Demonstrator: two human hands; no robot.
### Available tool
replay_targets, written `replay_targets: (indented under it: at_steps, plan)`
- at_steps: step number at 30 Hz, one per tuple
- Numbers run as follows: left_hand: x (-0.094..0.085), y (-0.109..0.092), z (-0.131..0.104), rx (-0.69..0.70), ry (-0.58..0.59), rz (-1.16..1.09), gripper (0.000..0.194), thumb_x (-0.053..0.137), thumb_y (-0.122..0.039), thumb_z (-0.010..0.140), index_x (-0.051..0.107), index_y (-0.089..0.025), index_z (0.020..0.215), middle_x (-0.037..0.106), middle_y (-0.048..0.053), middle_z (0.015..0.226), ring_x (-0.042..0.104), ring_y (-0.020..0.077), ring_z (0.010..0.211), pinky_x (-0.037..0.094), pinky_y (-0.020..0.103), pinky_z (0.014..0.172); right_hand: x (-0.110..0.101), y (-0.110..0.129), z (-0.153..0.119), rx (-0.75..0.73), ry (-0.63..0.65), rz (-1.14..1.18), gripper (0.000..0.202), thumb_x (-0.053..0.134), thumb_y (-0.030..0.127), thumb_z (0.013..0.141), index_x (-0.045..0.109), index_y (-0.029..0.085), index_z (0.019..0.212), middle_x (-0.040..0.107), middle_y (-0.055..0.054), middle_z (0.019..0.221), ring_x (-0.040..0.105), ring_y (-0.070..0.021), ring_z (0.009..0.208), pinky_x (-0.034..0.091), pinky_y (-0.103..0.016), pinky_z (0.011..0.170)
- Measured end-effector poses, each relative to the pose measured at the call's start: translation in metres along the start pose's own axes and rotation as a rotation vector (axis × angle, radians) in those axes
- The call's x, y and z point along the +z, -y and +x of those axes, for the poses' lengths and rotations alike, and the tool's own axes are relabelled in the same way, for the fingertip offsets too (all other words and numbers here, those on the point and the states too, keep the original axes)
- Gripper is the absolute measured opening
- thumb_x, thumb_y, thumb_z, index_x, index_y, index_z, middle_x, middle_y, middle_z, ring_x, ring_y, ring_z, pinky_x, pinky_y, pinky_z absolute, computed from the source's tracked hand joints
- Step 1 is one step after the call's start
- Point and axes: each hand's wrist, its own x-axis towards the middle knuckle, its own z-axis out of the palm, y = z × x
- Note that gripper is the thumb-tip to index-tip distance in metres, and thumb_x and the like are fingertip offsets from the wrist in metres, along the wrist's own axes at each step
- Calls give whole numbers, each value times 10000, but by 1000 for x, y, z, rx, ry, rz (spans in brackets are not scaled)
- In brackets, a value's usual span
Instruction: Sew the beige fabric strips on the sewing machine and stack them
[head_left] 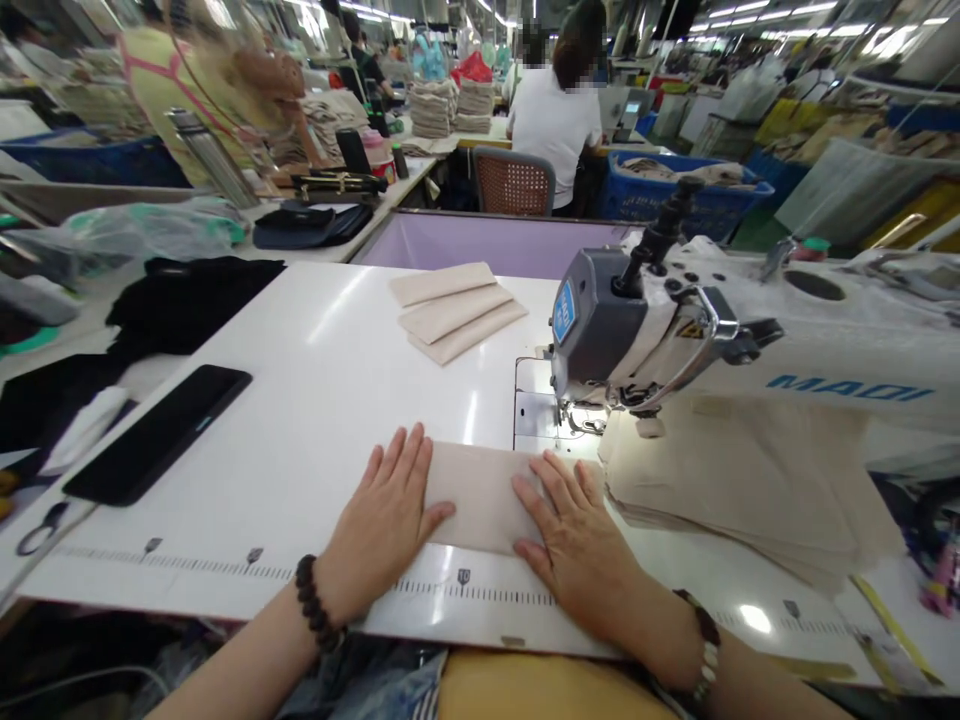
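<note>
A folded beige fabric piece [480, 500] lies flat on the white sewing table [315, 420], close to its front edge. My left hand [394, 510] rests on the left end of the fabric with fingers stretched out. On the right end lies my right hand [566, 530], flat with fingers slightly spread. Just beyond it stands the sewing machine [600, 320], its lit needle area near my right fingertips. Several folded beige strips [459, 310] lie fanned out farther back. To the right, a stack of beige fabric pieces [742, 480] sits under the machine arm.
A black phone [161, 435] lies at the left, beside dark cloth [187, 300]. A printed ruler runs along the front edge. Behind the table are a purple panel [487, 245], a brown chair [516, 182], a seated person in white [555, 125] and a blue crate [682, 205].
</note>
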Motion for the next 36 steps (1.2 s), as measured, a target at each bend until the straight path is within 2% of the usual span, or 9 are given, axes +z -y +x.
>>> replay_targets:
  at_steps: [3, 6, 9, 13, 16, 18, 21, 23, 36]
  plan:
    - [-11, -9, -10, 109, -82, -71, 374, 311, -259, 923, 484, -51, 1181, 482, 207, 1254, 446, 311, 1162, 414, 462, 930, -3, 2, 1, 14, 12, 29, 469, 469, 430, 862, 450, 191, 1265, 412, -130, 1332, 265, -313, 1280, 219, -575, 1024]
    - [-20, -26, -4, 262, 7, -203, 350, 327, -273, 927, 490, -99, 1182, 583, 139, 1130, 549, 237, 1017, 470, 388, 873, -15, 1, 2, 40, 25, 55, 454, 464, 415, 869, 450, 180, 1258, 433, -127, 1318, 303, -302, 1259, 226, -570, 1017]
    - [-19, -29, 25, 225, 97, -203, 457, 365, -381, 911, 468, -46, 1203, 555, 177, 1179, 522, 270, 1078, 423, 453, 932, -35, -8, 6, 35, 51, 56, 344, 432, 327, 894, 502, 164, 1189, 498, -112, 1258, 410, -268, 1174, 264, -540, 993]
    - [-6, -22, 80, 283, 227, -179, 477, 405, -369, 902, 429, -42, 1249, 421, 187, 1331, 387, 297, 1231, 332, 485, 1006, -52, -37, 15, -157, 126, 9, 251, 447, 246, 890, 559, 166, 1099, 575, -85, 1118, 510, -214, 985, 372, -421, 882]
    - [-1, -31, 110, 287, 213, -120, 509, 473, -345, 875, 416, -2, 1246, 400, 222, 1332, 354, 338, 1241, 314, 511, 1002, -51, -59, 21, -197, 110, -70, 285, 439, 316, 900, 556, 159, 1107, 567, -98, 1039, 506, -213, 915, 390, -375, 812]
    - [-2, -42, 121, 304, 197, -101, 395, 472, -242, 877, 472, 6, 1185, 449, 225, 1278, 385, 329, 1214, 323, 490, 998, -47, -67, 22, -149, 67, -89, 299, 433, 345, 903, 553, 179, 1120, 555, -93, 996, 499, -210, 900, 386, -353, 794]
    - [-3, -58, 126, 406, 223, -163, 249, 418, -109, 875, 541, -14, 1070, 521, 190, 1171, 446, 265, 1153, 357, 397, 989, -43, -72, 20, -102, 31, -79, 282, 445, 336, 899, 559, 193, 1114, 553, -73, 927, 497, -196, 847, 379, -322, 760]
    - [-1, -62, 127, 400, 208, -229, 231, 446, -149, 873, 540, -26, 1044, 533, 174, 1126, 466, 252, 1114, 377, 374, 977, -42, -72, 19, -105, 18, -76, 250, 448, 314, 899, 583, 185, 1066, 557, -57, 863, 495, -185, 793, 371, -308, 726]
    - [9, -50, 135, 374, 183, -395, 260, 490, -171, 859, 489, -51, 1091, 486, 156, 1193, 406, 245, 1176, 323, 384, 1039, -41, -72, 20, -97, 13, -72, 215, 469, 277, 891, 571, 195, 1061, 549, -39, 824, 487, -176, 767, 345, -290, 683]
